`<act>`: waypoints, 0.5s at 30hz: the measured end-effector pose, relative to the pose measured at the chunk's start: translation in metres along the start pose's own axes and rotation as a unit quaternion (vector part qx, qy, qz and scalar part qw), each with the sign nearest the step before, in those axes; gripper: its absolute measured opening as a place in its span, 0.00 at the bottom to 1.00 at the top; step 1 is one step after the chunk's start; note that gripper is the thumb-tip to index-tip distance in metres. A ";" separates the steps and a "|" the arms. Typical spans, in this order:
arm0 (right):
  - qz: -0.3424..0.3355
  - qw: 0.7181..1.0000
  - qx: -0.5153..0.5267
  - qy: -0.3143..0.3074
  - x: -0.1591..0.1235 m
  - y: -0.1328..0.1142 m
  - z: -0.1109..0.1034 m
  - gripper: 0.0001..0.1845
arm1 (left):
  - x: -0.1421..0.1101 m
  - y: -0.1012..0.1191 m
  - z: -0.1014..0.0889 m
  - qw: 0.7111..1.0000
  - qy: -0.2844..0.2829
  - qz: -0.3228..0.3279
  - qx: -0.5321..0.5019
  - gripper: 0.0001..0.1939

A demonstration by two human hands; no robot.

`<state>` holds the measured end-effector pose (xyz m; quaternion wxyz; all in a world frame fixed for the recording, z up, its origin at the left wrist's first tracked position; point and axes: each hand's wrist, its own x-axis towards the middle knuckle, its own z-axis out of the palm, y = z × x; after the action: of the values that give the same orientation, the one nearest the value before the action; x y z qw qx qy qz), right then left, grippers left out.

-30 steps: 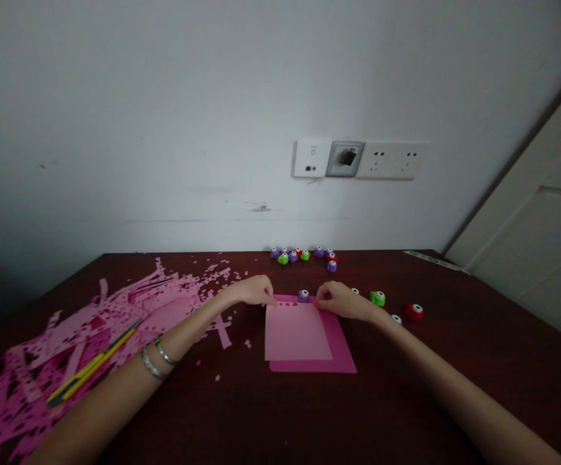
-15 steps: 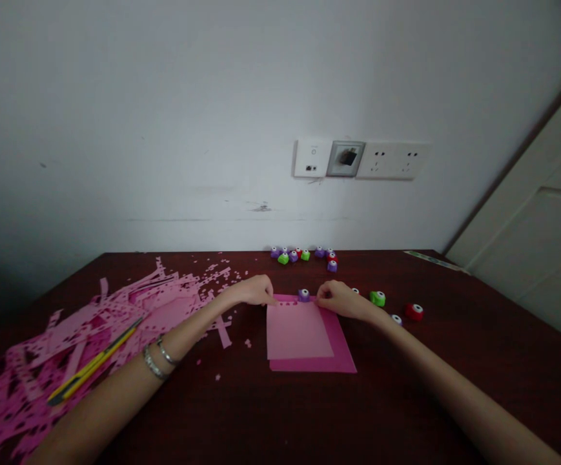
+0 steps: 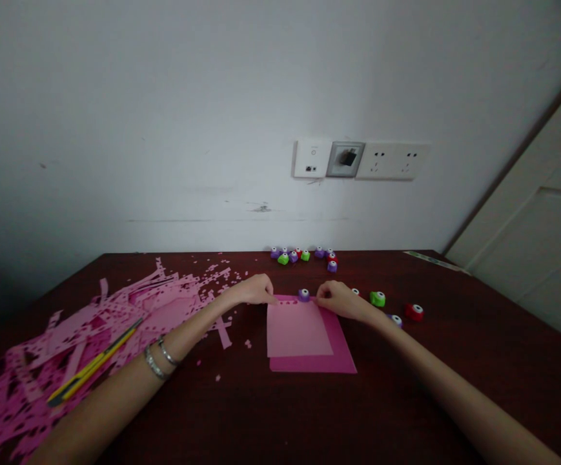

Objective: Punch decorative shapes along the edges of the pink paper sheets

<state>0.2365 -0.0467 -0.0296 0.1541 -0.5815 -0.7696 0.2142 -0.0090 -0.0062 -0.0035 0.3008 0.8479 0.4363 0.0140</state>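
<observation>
A light pink sheet [image 3: 298, 329] lies on a darker pink sheet [image 3: 341, 352] in the middle of the dark wooden table [image 3: 406, 387]. A small purple punch [image 3: 304, 295] sits on the sheets' far edge, beside a short row of punched holes. My left hand [image 3: 254, 289] pinches the far left corner of the light sheet, fingers closed. My right hand [image 3: 339, 298] rests just right of the purple punch with fingers curled at the sheet's far edge; whether it grips the paper or the punch is unclear.
A heap of pink paper scraps [image 3: 91, 336] covers the table's left, with a yellow utility knife [image 3: 93, 365] on it. Several small punches [image 3: 304, 256] cluster at the far edge; a green punch [image 3: 377, 298] and a red punch [image 3: 414, 312] lie right of my hand. Wall sockets [image 3: 360, 159] behind.
Almost nothing moves; the light pink sheet has shifted very slightly away from me under both hands.
</observation>
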 end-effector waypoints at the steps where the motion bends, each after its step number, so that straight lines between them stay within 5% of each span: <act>1: 0.000 1.000 -0.002 0.003 0.000 0.000 0.000 0.10 | 0.000 0.000 0.000 1.000 0.000 -0.001 -0.001 0.13; 15: 0.035 0.999 -0.001 0.006 0.003 -0.001 0.005 0.09 | -0.004 0.006 -0.003 0.998 -0.006 -0.028 -0.051 0.15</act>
<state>0.2322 -0.0444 -0.0339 0.1505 -0.6094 -0.7482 0.2149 -0.0076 -0.0101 0.0029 0.3464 0.8188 0.4572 0.0228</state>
